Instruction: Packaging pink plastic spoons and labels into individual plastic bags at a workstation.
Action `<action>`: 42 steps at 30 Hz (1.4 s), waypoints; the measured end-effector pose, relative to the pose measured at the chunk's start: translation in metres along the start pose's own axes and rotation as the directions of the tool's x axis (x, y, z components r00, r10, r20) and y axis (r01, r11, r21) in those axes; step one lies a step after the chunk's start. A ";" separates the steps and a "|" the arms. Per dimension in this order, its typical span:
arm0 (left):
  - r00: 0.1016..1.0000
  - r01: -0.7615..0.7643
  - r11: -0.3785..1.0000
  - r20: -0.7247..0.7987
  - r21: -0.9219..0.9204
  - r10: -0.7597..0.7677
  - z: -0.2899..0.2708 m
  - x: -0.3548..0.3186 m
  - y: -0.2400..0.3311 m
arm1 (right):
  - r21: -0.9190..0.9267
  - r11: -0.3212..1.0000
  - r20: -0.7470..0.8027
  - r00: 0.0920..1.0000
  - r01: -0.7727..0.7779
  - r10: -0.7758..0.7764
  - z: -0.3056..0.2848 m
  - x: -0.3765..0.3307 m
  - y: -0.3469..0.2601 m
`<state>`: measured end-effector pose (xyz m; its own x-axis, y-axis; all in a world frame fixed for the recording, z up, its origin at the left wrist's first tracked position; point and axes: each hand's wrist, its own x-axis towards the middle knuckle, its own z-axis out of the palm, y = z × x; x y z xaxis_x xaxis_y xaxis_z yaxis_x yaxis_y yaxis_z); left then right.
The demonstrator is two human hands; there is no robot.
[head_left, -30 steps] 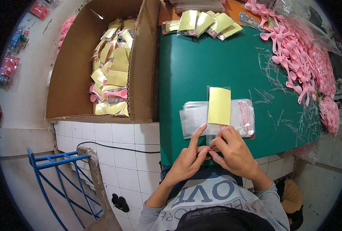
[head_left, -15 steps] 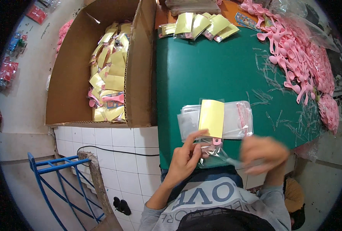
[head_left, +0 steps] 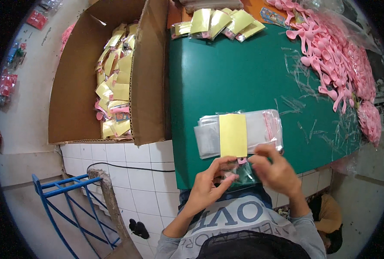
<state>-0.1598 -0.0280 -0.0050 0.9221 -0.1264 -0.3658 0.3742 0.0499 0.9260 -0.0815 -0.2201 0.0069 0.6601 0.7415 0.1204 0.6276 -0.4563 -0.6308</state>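
Observation:
A clear plastic bag (head_left: 245,175) with a yellow card (head_left: 233,135) and a pink spoon handle (head_left: 242,160) lies at the table's near edge. My left hand (head_left: 211,181) is closed on the bag's near end, its thumb below and index finger by the card's lower edge. Just right of that end is my right hand (head_left: 278,170), its fingers bent and smeared by motion, so whether they hold anything cannot be made out. Under the card lies a stack of flat clear bags (head_left: 261,129) with a reddish strip near the right end.
At left stands a cardboard box (head_left: 151,82) of filled packets (head_left: 120,93). More packets (head_left: 220,23) lie at the green table's (head_left: 226,73) far edge. Pink spoons (head_left: 330,64) heap at right, near loose clear strips (head_left: 293,105). A blue metal frame (head_left: 66,183) stands lower left; another person (head_left: 329,213) is lower right.
My right hand has moved left and up, close to the bag's near end. My left hand stays at the bag, its thumb now further over it. The view has shifted slightly.

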 end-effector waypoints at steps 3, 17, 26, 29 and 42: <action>1.000 0.022 0.998 -0.020 0.064 -0.020 0.003 0.003 -0.001 | 0.067 0.997 -0.091 0.995 -0.028 0.034 0.018 0.001 -0.006; 0.982 -0.180 0.963 0.021 -0.198 0.188 -0.004 0.011 -0.003 | 0.208 0.954 -0.095 0.975 0.215 -0.199 0.014 -0.004 0.001; 0.984 -0.096 0.994 -0.153 -0.053 0.087 0.007 0.012 -0.007 | -0.012 0.925 -0.368 0.858 0.380 -0.357 0.025 -0.022 0.012; 0.978 -0.135 0.988 -0.172 -0.080 0.120 0.009 0.011 -0.002 | 0.055 0.972 -0.366 0.910 0.229 -0.194 0.023 -0.017 0.005; 0.948 -0.272 0.726 0.045 0.631 0.316 0.002 -0.018 -0.004 | 0.372 0.924 -0.225 0.974 0.087 -0.001 0.027 -0.017 0.011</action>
<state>-0.1780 -0.0282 -0.0018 0.9876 -0.1490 -0.0498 -0.0417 -0.5545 0.8312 -0.0969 -0.2247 -0.0228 0.7355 0.6121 0.2905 0.4836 -0.1740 -0.8578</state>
